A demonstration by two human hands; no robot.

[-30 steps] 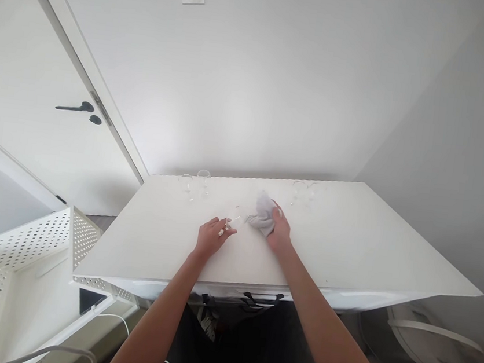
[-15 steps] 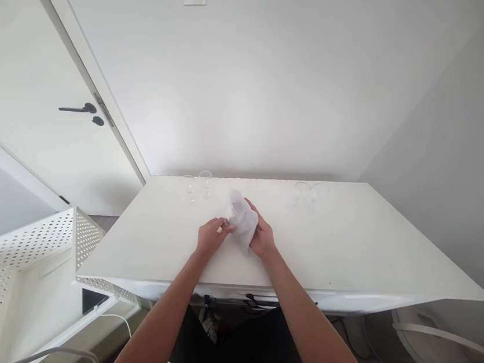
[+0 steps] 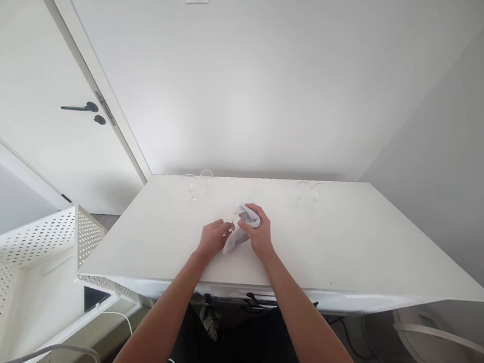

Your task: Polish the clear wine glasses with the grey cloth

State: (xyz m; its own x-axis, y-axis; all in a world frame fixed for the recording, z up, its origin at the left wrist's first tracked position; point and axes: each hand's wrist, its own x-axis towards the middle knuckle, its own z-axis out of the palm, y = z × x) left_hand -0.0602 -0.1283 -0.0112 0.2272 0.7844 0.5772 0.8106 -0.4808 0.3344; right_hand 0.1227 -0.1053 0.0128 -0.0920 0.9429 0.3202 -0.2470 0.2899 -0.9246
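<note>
My left hand [image 3: 213, 237] is closed around the stem or foot of a clear wine glass [image 3: 234, 221], held low over the white table. A pale grey cloth [image 3: 236, 240] is bunched around the bowl, which it mostly hides. My right hand [image 3: 261, 231] grips this cloth, fingers wrapped over the bowl's far side and thumb toward the rim. Behind my hands, two clear stemmed glasses [image 3: 206, 182] stand at the table's back left. Two more stemmed glasses [image 3: 302, 193] are at the back right, faint against the white.
The white table [image 3: 361, 242] runs along a pale wall. To the left stands a white perforated rack [image 3: 45, 240] with a dark flat object [image 3: 94, 299] and a white cable. A white door with a black handle [image 3: 79, 107] is beyond it. A round-framed object [image 3: 420, 341] sits below right.
My right hand has turned over the glass, its thumb now in front. The cloth, spread out before, is now bunched around the bowl. My left hand has hardly moved.
</note>
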